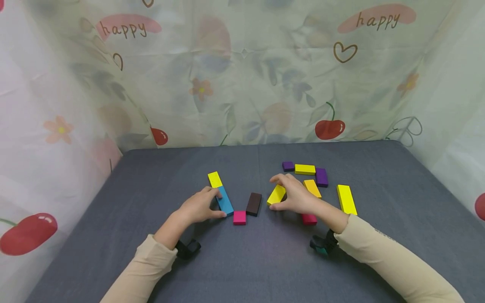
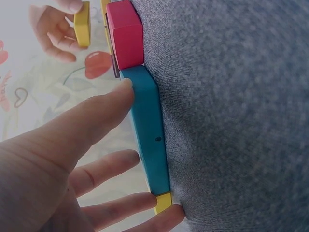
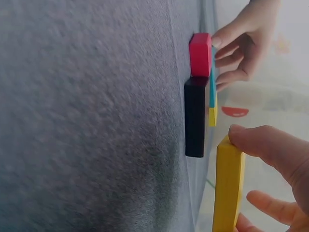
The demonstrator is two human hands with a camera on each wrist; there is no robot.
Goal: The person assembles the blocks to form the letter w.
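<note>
My left hand (image 1: 198, 205) rests at a blue block (image 1: 226, 203), its thumb touching the end nearer me and its extended fingers lying along the side. A yellow block (image 1: 214, 179) adjoins the blue one's far end. At the near end sits a pink block (image 1: 239, 218), with a dark brown block (image 1: 254, 204) angled up beside it. Between thumb and fingers, my right hand (image 1: 299, 198) holds another yellow block (image 3: 228, 188). In the right wrist view that block appears raised off the cloth, apart from the brown block (image 3: 195, 118).
Farther right lie a small purple block (image 1: 288, 166), a yellow block (image 1: 305, 169) and a larger purple block (image 1: 321, 177) in a row. An orange-yellow block (image 1: 312, 188) and a red block (image 1: 309, 219) lie partly behind my right arm. A long yellow block (image 1: 346, 199) lies rightmost on the grey cloth.
</note>
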